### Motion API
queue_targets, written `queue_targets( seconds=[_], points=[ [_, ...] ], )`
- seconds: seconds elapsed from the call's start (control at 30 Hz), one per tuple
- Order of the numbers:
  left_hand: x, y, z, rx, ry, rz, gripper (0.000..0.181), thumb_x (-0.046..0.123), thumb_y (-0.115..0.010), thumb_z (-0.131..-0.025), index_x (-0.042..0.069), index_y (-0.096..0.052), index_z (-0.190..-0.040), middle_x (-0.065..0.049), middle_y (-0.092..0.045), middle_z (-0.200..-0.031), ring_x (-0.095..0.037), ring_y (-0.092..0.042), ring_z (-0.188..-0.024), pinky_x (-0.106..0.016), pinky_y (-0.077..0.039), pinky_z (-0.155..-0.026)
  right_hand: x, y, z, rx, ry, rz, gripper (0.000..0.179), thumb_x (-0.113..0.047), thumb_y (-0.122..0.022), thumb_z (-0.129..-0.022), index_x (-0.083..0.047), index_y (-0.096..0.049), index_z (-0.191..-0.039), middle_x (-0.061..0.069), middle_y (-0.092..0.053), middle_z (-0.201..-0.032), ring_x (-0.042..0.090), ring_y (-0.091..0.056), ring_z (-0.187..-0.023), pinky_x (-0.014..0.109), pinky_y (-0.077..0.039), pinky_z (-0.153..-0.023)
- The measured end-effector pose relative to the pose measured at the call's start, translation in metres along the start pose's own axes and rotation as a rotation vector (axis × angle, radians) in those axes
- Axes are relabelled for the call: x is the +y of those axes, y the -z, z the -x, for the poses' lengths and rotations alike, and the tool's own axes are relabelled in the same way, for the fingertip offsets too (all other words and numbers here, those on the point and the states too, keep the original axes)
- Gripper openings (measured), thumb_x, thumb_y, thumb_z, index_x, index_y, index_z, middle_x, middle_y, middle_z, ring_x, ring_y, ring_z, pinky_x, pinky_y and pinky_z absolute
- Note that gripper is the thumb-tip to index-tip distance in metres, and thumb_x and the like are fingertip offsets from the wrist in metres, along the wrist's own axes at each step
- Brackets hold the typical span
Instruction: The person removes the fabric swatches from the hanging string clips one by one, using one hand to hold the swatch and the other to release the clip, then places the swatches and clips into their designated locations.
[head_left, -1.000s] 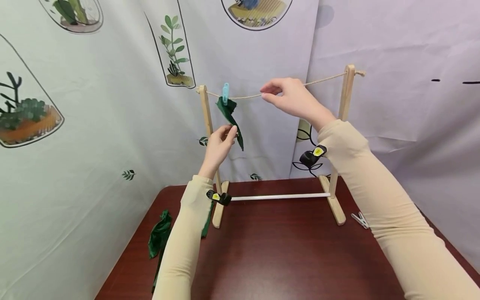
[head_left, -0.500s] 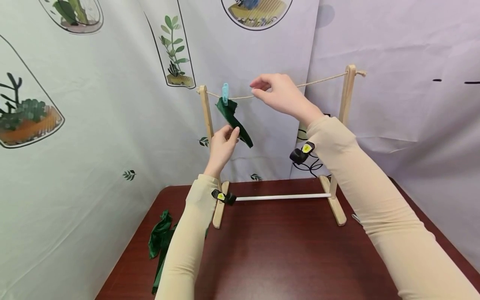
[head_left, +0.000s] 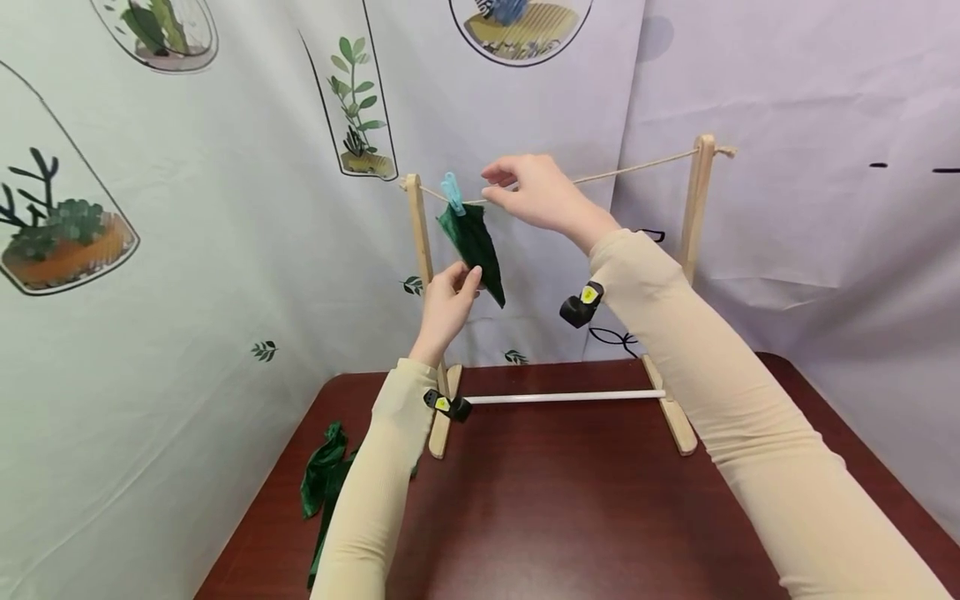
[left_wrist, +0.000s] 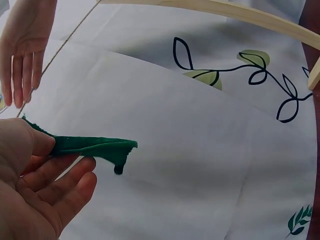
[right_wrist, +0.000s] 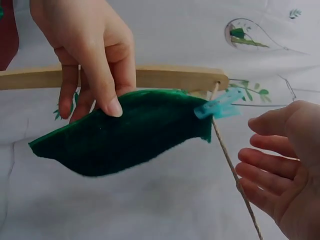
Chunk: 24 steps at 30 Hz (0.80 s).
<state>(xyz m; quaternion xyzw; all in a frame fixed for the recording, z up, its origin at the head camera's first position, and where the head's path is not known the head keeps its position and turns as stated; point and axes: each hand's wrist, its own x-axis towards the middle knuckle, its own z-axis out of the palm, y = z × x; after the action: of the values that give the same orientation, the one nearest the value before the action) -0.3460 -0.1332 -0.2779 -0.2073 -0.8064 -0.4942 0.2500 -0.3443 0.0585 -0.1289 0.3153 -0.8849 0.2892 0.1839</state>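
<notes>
A dark green velvety cloth (head_left: pixel 476 242) hangs from a rope (head_left: pixel 637 168), clipped near its upper edge by a light blue clothespin (right_wrist: pixel 218 105). My left hand (head_left: pixel 447 307) pinches the cloth's side edge lower down, thumb in front and fingers behind. In the left wrist view the green cloth (left_wrist: pixel 95 146) appears edge-on, folded, sticking out past the fingers. My right hand (head_left: pixel 536 193) is raised by the rope just right of the clothespin. Its fingers are loosely bent and hold nothing; in the right wrist view the thumb and fingers face the clothespin with a gap between.
Wooden posts (head_left: pixel 700 200) carry the rope, joined low down by a white rod (head_left: pixel 562 397). More green cloth (head_left: pixel 324 471) lies on the dark red table (head_left: pixel 570 500) at the left, partly behind the left sleeve. A printed curtain (head_left: pixel 225 208) hangs behind.
The right hand has moved left along the rope toward the clothespin. The cloth has been spread wider by the left hand, and the clothespin now leans to the left.
</notes>
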Motion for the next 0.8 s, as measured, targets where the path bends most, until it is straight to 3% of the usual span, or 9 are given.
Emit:
queue_targets(
  seconds=[0.53,0.8],
  points=[
    [-0.005,0.0,0.012,-0.027,-0.004,-0.025,0.032,0.028,-0.056,-0.106,0.004,-0.063,-0.086,-0.013,-0.072,-0.086,-0.033,-0.071,-0.086,-0.039,-0.058,-0.076,-0.014,-0.028,-0.002,-0.096,0.023,-0.004,0.048,-0.026,-0.056,-0.104,-0.003,-0.05,-0.146,0.013,-0.056,-0.143,0.024,-0.053,-0.131,0.038,-0.043,-0.108],
    [-0.003,0.001,0.013,-0.03,-0.012,-0.014,0.034,0.028,-0.056,-0.106,0.003,-0.062,-0.084,-0.02,-0.071,-0.089,-0.033,-0.071,-0.086,-0.042,-0.056,-0.075,-0.017,-0.031,-0.007,-0.087,0.015,-0.029,0.054,-0.026,-0.056,-0.104,-0.004,-0.042,-0.152,0.014,-0.055,-0.144,0.024,-0.052,-0.133,0.038,-0.043,-0.107]
  ],
)
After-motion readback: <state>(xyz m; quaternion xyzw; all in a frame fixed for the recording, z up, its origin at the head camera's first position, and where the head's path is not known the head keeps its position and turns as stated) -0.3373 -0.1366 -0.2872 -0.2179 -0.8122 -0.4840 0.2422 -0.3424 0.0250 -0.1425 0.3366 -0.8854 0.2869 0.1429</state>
